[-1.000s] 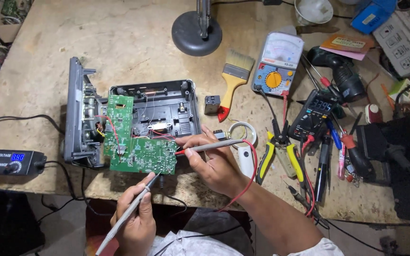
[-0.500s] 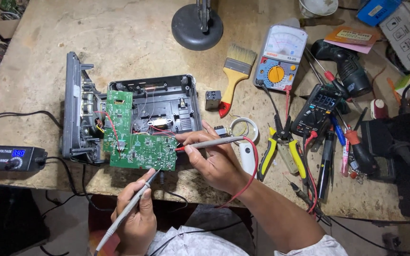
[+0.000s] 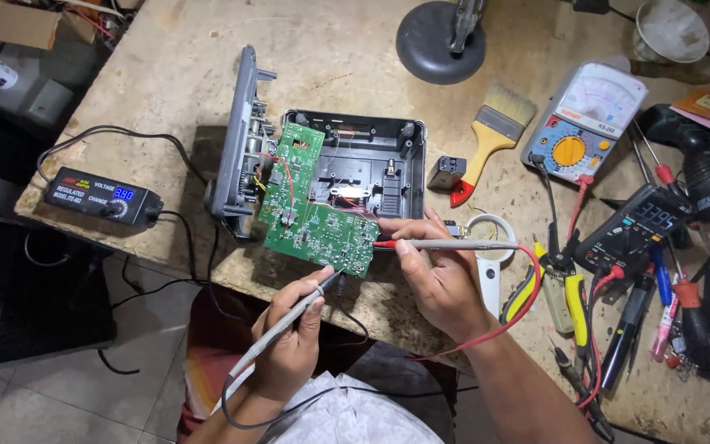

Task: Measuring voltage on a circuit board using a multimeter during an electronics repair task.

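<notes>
One green circuit board [image 3: 315, 215] lies tilted over the near edge of one open black housing [image 3: 371, 160] on the workbench [image 3: 125, 74]. Its long axis runs from the upper left, by the grey front panel [image 3: 236, 140], down to the lower right corner near the bench edge.

Two test probes are in use. The left hand [image 3: 289, 341] pinches the black-tipped probe [image 3: 289, 316] between thumb and curled fingers, pen-style; the probe points up and to the right, its tip at the board's lower right edge. The right hand [image 3: 441, 275] grips the red-tipped probe [image 3: 445, 244] between thumb and forefinger, remaining fingers folded beneath; this probe lies almost level, pointing left, with its tip at the board's right edge. One red lead [image 3: 527, 288] loops from it toward the right.

Two meters sit to the right: one analogue multimeter [image 3: 585, 123] and one dark digital multimeter [image 3: 638, 226]. One paintbrush [image 3: 491, 136] lies between housing and meters. One power supply unit [image 3: 100, 197] with a blue display rests at the bench's left edge.
</notes>
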